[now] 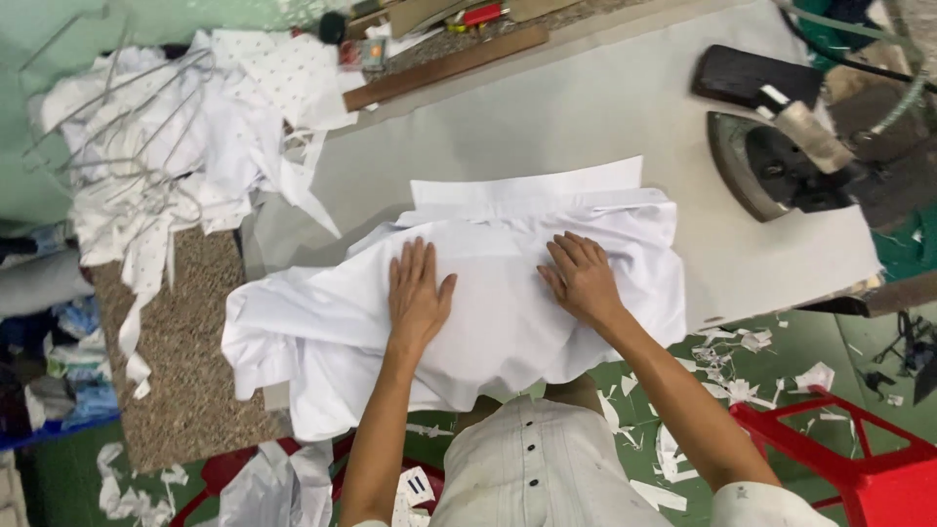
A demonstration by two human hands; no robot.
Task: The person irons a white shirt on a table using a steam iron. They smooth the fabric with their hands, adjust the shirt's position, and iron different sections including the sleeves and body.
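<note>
A white shirt lies spread face down on the grey padded ironing table, its collar toward the far side. My left hand rests flat on the shirt's back, fingers apart. Palm down, my right hand presses the cloth a little to the right, near a rumpled fold. The shirt's left sleeve hangs over the table's near left edge. Neither hand grips anything.
A dark heavy iron sits on the table at the right, with a hose behind it. A heap of white cloth and wire hangers lies at the left. A wooden ruler lies at the back. A red stool and paper scraps are on the green floor.
</note>
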